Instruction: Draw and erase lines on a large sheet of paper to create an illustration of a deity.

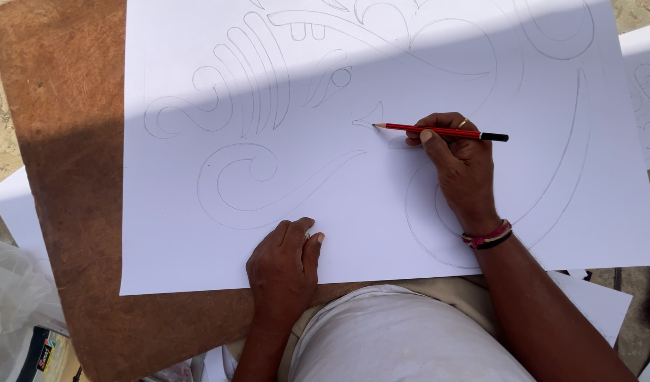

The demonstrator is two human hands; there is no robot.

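Note:
A large white sheet of paper with pencilled curling outlines lies on a brown wooden board. My right hand holds a red pencil with a black end, its tip touching a small pointed shape near the sheet's middle. A ring sits on one finger and thread bands circle the wrist. My left hand rests flat on the sheet's near edge, fingers curled, pressing the paper down.
My knee in white cloth props the board from below. More drawn sheets lie at the right edge, a clear plastic bag and a small coloured box at the lower left. Shadow covers the lower half of the paper.

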